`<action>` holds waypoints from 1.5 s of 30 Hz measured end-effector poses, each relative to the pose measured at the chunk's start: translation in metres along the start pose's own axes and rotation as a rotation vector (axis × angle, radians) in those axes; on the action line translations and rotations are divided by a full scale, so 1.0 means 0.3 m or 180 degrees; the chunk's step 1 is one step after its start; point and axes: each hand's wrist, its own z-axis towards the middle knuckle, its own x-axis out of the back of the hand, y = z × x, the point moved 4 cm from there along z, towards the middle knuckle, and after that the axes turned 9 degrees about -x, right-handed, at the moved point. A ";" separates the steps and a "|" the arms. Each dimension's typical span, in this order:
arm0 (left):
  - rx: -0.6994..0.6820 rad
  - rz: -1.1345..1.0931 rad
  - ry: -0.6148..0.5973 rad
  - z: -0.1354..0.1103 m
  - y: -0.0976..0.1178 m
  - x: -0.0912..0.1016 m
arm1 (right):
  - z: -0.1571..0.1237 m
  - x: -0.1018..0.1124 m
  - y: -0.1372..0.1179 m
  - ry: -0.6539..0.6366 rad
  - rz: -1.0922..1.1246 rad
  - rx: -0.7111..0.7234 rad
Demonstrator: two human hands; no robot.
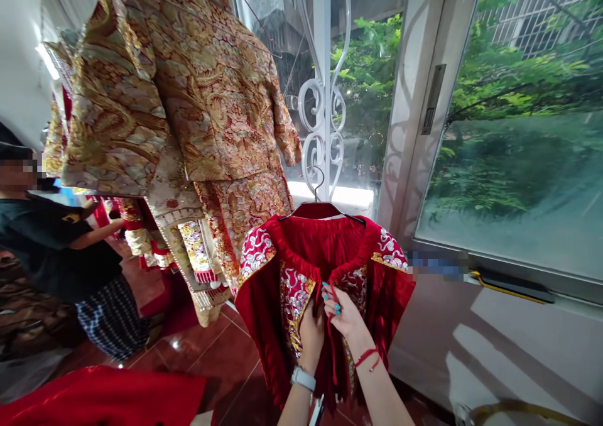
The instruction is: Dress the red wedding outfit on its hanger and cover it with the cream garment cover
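- Several gold-patterned brocade garments (pixel 211 99), hanging at ten o'clock, could crowd us.
- Our red embroidered cloth garment (pixel 293 297) hangs at six o'clock; we should let its thin black hanger (pixel 316 196) bear the weight.
- Our left hand (pixel 311 338) sits against the front edge, fingers hidden; we cannot tell its grip.
- Our right hand (pixel 345 313) seems to pinch the thin red cord (pixel 333 354); we should avoid twisting it.

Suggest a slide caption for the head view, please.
Left hand and right hand at a red embroidered garment hanging by a window.
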 end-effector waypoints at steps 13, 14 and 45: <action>-0.0366 -0.0207 -0.0112 -0.078 0.030 0.065 | -0.013 -0.019 0.084 -0.0251 0.0466 -0.0413; -0.0406 -0.0189 -0.0115 -0.082 0.035 0.065 | -0.012 -0.018 0.088 -0.0143 0.0387 -0.0373; -0.0249 0.0720 -0.0293 -0.140 0.008 0.021 | -0.109 -0.032 -0.011 0.1575 -0.2219 0.0771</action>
